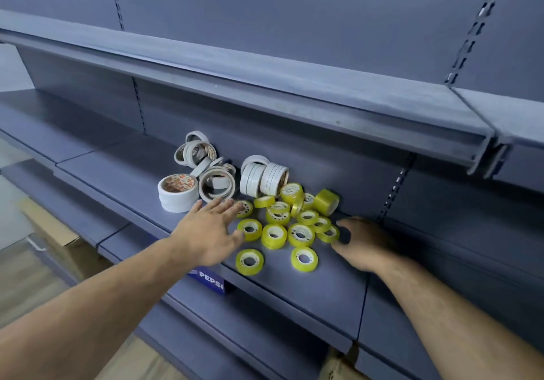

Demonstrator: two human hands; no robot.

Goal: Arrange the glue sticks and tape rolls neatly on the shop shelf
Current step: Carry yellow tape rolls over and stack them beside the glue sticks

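Note:
Several small yellow tape rolls lie in a loose heap on the grey-blue shelf. Behind them to the left are several white tape rolls, some stacked, some leaning on the back panel. My left hand lies flat with straight fingers on the left edge of the yellow heap, its thumb touching one roll. My right hand sits at the heap's right side, fingers curved towards the nearest yellow roll; whether it grips the roll is unclear. No glue sticks show.
An upper shelf overhangs the working shelf. A blue Pepsi label hangs on the front edge. Cardboard boxes stand on the floor below left. Bare shelf stretches to the left and to the right of the rolls.

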